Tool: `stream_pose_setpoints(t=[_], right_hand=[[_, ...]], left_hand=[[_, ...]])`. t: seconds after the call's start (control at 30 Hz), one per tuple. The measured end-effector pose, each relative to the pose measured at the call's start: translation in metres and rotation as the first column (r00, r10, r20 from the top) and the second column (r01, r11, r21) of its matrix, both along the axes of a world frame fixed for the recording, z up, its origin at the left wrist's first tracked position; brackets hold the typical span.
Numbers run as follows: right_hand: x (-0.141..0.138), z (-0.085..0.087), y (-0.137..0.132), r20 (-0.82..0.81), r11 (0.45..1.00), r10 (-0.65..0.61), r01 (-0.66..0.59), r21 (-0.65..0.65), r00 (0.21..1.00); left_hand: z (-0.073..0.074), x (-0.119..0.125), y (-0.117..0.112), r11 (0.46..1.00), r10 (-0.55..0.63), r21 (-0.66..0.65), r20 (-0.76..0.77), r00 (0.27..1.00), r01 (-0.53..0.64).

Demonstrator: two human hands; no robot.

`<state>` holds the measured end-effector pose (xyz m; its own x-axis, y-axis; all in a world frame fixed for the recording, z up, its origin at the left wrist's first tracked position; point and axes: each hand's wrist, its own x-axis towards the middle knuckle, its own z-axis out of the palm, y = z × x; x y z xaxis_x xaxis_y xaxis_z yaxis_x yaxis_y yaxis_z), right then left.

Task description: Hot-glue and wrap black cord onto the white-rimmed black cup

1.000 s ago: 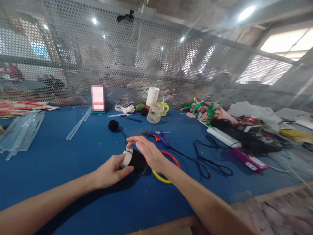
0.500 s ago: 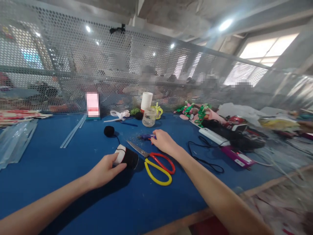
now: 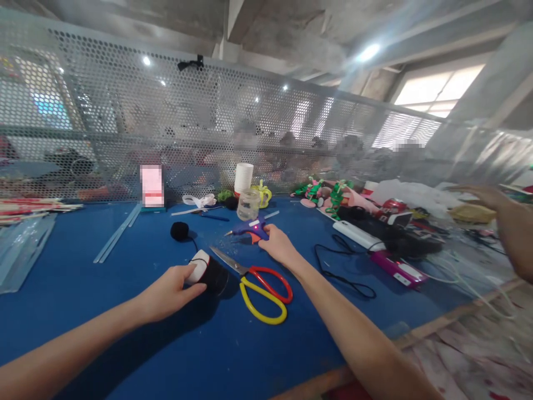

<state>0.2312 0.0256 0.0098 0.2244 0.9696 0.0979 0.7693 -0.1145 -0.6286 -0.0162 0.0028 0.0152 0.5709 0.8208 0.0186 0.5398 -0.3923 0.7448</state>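
Two things are being held at once

You are keeping a cup-shaped piece (image 3: 213, 276), white at one end and black along the rest, tipped on its side just left of the scissors (image 3: 245, 271). Your left hand (image 3: 170, 291) is clamping its white end between thumb and fingers. A thin black cord (image 3: 194, 243) is running from that piece to a black ball (image 3: 179, 231), which is sitting farther left of the scissors and beyond their blades.

Your right hand (image 3: 280, 244) is gripping the handle of a blue glue gun (image 3: 255, 225) just beyond the scissors; the nozzle is pointing left, and a small red light is glowing on the body. Your two hands are staying well apart, on either side of the scissors. The scissors themselves are lying untouched, with one red and one yellow handle loop.

Farther beyond the scissors, a clear jar (image 3: 249, 206) is standing in front of stacked white cups (image 3: 244, 178). Right of the scissors, a black cable (image 3: 345, 284) is looping beside a purple-and-white power strip (image 3: 395, 268). Clear strips (image 3: 25, 250) are lying far left of the scissors, and another person's arm (image 3: 516, 233) is showing far to their right.
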Motion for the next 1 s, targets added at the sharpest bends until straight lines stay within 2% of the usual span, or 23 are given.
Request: stream_pose_setpoints(t=[0.07, 0.2, 0.33, 0.4, 0.53, 0.67, 0.87, 1.0], right_hand=[[-0.003, 0.010, -0.009, -0.111, 0.997, 0.066, -0.062, 0.041, 0.992], [-0.018, 0.023, -0.030, -0.290, 0.970, 0.243, -0.238, 0.055, 0.926], [-0.033, 0.019, -0.049, -0.520, 0.894, 0.423, -0.435, 0.108, 0.742], [-0.036, 0.014, -0.055, -0.557, 0.879, 0.433, -0.469, 0.086, 0.709], [-0.037, 0.010, -0.062, -0.503, 0.904, 0.369, -0.427, -0.001, 0.781], [-0.039, 0.009, -0.065, -0.397, 0.930, 0.333, -0.368, -0.015, 0.856], [-0.044, 0.009, -0.072, -0.302, 0.915, 0.383, -0.404, -0.009, 0.873], [-0.046, 0.011, -0.076, -0.202, 0.912, 0.410, -0.407, 0.056, 0.890]], left_hand=[[-0.005, -0.003, -0.002, 1.000, -0.016, -0.017, 0.024, 1.000, 0.016], [-0.019, -0.005, -0.006, 0.997, 0.034, -0.071, 0.092, 0.995, -0.028], [-0.026, -0.005, -0.011, 0.991, 0.081, -0.118, 0.159, 0.984, -0.062], [-0.028, -0.004, -0.012, 0.988, 0.102, -0.135, 0.195, 0.976, -0.076], [-0.032, -0.003, -0.012, 0.985, 0.103, -0.158, 0.240, 0.965, -0.066], [-0.034, -0.004, -0.012, 0.989, 0.069, -0.145, 0.245, 0.967, -0.034], [-0.034, -0.005, -0.014, 0.994, 0.026, -0.110, 0.245, 0.969, 0.001], [-0.033, -0.005, -0.014, 0.996, -0.009, -0.083, 0.230, 0.973, 0.029]])
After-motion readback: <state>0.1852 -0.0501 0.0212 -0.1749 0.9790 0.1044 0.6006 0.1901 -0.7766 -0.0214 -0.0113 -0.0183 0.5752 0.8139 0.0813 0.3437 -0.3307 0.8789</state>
